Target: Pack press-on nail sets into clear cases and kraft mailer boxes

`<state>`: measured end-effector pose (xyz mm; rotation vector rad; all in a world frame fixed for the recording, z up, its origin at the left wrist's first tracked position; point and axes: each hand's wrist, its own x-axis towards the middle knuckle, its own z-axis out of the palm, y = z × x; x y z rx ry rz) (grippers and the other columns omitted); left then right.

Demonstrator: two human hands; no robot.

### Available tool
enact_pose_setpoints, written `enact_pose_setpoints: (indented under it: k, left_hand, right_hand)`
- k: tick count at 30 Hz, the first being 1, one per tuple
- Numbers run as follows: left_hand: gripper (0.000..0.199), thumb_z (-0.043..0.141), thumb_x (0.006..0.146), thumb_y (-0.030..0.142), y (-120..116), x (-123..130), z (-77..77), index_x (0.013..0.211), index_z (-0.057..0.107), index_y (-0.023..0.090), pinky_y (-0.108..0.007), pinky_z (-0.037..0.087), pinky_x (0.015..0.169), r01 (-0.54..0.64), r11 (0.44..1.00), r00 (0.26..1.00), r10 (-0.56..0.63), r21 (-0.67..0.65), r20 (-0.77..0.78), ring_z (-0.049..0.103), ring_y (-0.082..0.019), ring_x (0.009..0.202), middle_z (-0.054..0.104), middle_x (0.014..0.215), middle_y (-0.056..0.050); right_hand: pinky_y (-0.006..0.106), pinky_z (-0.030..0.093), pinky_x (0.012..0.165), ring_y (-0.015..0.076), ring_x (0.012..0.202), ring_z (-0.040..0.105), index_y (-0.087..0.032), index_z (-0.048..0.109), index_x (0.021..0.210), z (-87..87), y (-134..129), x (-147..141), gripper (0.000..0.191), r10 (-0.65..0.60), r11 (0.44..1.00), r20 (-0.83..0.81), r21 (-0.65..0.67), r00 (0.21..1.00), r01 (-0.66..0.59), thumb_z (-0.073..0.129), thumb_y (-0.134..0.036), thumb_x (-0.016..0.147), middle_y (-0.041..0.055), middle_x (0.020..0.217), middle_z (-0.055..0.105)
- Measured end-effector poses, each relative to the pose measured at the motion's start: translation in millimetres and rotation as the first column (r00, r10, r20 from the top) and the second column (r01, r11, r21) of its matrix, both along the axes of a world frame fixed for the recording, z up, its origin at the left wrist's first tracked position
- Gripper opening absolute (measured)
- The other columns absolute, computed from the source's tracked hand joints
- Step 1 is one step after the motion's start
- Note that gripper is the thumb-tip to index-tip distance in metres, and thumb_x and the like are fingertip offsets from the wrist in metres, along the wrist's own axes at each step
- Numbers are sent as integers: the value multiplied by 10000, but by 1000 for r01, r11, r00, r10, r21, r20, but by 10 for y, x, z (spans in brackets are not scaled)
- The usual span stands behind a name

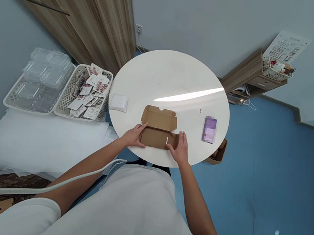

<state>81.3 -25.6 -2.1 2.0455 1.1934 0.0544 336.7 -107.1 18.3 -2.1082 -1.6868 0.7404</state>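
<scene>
A brown cardboard mailer box [155, 138] lies on the white oval table [167, 74], its lid [159, 119] folded back away from me. The tray part has raised walls, and a small white strip [166, 140] shows inside near the right end. My left hand [134, 135] grips the left end, with the forefinger at the far corner and the thumb at the near corner. At the other end, my right hand [180, 149] holds the right side flap, its thumb over the near wall and its fingers along the outside.
A white packet [119, 102] lies on the table's left; a purple item [209, 129], partly blurred, lies right. Baskets of cards [88, 93] and clear plastic boxes [44, 77] stand left above white sheets [50, 139]. A cardboard carton [220, 153] sits beside the table. A white cable [73, 179] crosses my left arm.
</scene>
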Motion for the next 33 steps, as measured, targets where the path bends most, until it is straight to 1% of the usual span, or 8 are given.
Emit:
enact_pose_setpoints:
  k: [2,4,6,9,14,20,25,33]
  left_hand:
    - [1153,720,481,499,-1,15,-2,1381,45,247,-353,433,761,-6,1000,1000,6,-8,6,499,-278,989,407,1145,-102]
    - [1153,721,479,499,-5,41,1,1380,50,242,-355,433,764,-12,1000,1000,12,-11,9,498,-275,987,401,1151,-102]
    - [1154,722,476,500,-12,75,11,1380,55,238,-356,436,755,-15,1000,1000,15,-11,-3,496,-280,991,399,1155,-103]
    - [1159,721,474,506,-27,128,30,1381,54,233,-351,439,735,-13,1000,999,12,-10,-34,493,-291,1000,406,1149,-107]
    - [1176,728,461,508,-69,188,27,1381,52,229,-349,436,728,-16,1000,999,15,-19,-50,500,-297,990,417,1132,-109]
    - [1199,735,444,514,-116,216,-4,1382,43,235,-364,429,752,8,1000,1000,-8,-24,-12,497,-305,997,403,1152,-116]
    - [1178,715,485,524,-138,198,-3,1384,6,248,-359,431,739,12,1000,1000,-11,-26,20,506,-295,986,400,1165,-120]
    - [911,555,720,468,-268,129,10,1382,-30,245,-327,456,712,-130,984,963,156,-125,222,573,-143,696,458,1164,-124]
  right_hand:
    - [432,318,972,276,1265,282,-164,136,1375,-59,-107,61,854,-285,958,-235,-82,929,274,522,-530,707,146,1405,241]
    - [376,411,885,254,1162,431,-161,215,1357,-114,-164,88,812,-472,882,-448,-238,759,407,518,-538,705,146,1330,379]
    - [338,449,812,234,1090,495,-181,319,1316,-147,-170,85,749,-542,840,-571,-339,616,424,531,-539,694,123,1248,484]
    - [321,451,759,225,1035,521,-212,472,1212,-153,-131,45,636,-538,842,-630,-367,560,395,543,-547,676,78,1167,558]
    - [303,433,724,183,900,553,-199,561,1109,-133,-69,-41,503,-423,906,-576,-262,700,332,452,-524,741,61,1052,605]
    - [258,389,631,168,777,560,-197,579,991,-98,29,-105,320,-205,946,-55,-269,977,183,456,-405,782,39,831,617]
    - [266,360,586,206,759,584,-185,560,905,-71,69,-176,269,-38,911,285,-384,958,151,357,-353,849,86,802,614]
    - [264,364,586,203,765,594,-188,531,918,-53,74,-203,256,16,904,339,-407,941,132,308,-302,868,84,817,617]
